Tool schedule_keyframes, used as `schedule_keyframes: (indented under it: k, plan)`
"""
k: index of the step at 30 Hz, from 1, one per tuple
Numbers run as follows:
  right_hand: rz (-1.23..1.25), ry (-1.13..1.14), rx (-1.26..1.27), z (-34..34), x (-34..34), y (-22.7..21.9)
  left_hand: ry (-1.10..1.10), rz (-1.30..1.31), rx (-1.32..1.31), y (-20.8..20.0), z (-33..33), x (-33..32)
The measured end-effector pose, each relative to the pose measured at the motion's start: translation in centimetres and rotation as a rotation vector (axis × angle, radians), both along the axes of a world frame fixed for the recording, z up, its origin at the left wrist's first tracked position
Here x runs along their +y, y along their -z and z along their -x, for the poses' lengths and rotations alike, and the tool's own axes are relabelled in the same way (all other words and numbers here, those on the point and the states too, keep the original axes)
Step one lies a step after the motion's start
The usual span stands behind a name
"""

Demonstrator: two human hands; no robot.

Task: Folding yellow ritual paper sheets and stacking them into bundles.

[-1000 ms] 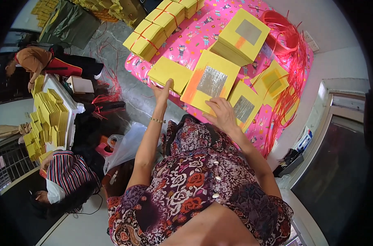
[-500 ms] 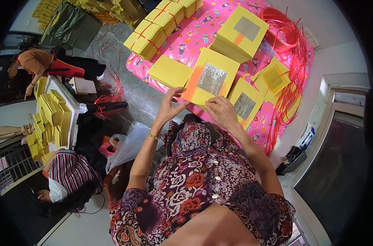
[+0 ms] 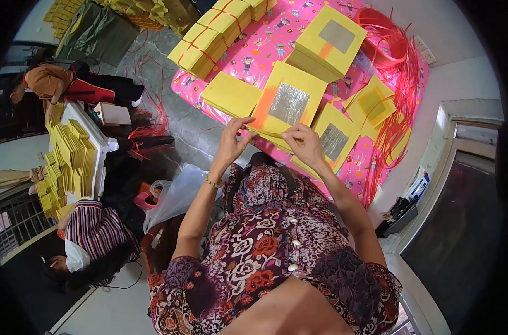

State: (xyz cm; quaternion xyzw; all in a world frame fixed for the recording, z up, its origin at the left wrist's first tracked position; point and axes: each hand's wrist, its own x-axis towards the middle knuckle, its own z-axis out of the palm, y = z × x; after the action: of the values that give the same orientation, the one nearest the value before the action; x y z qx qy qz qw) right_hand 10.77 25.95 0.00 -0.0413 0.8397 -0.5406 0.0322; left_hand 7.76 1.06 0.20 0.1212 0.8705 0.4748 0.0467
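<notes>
A stack of yellow paper (image 3: 298,75) with a silver square and an orange smear on its top sheet lies in front of me. My left hand (image 3: 235,138) pinches the stack's near left corner. My right hand (image 3: 305,146) grips the near edge further right, thumb against fingers. Between the hands the near edges of the sheets are slightly parted. Beside my left hand lies a thinner pile of plain yellow paper (image 3: 230,95). To the right of my right hand lies another foil-marked yellow sheet pile (image 3: 343,127).
A pink patterned cloth (image 3: 248,67) covers the table. Bound yellow bundles (image 3: 201,50) stand far left, a taller foil-topped stack (image 3: 315,53) behind. Red plastic strips (image 3: 396,111) hang along the right. At left, two people work by a table of folded yellow paper (image 3: 70,162).
My right hand has shifted slightly and turned up, its fingers now pinching the stack's near edge, where the sheets have parted. The co-worker in brown has drawn an arm in.
</notes>
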Motion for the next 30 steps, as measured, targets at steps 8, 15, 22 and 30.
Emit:
schedule_keyframes:
  k: [8,15,22,30]
  plan:
    - [0.047,0.001,-0.110,0.1,0.1,0.2,-0.004,-0.015,0.012,-0.1,0.1,0.0]
    - [0.066,0.025,-0.102,0.3,0.0,0.4,0.000,-0.019,0.001,-0.1,0.3,0.0]
    - [0.036,0.013,-0.095,0.3,0.1,0.4,-0.001,-0.019,-0.005,-0.5,0.2,0.0]
    - [0.023,0.019,-0.146,0.1,-0.1,-0.1,0.019,-0.003,0.011,-1.4,0.1,0.5]
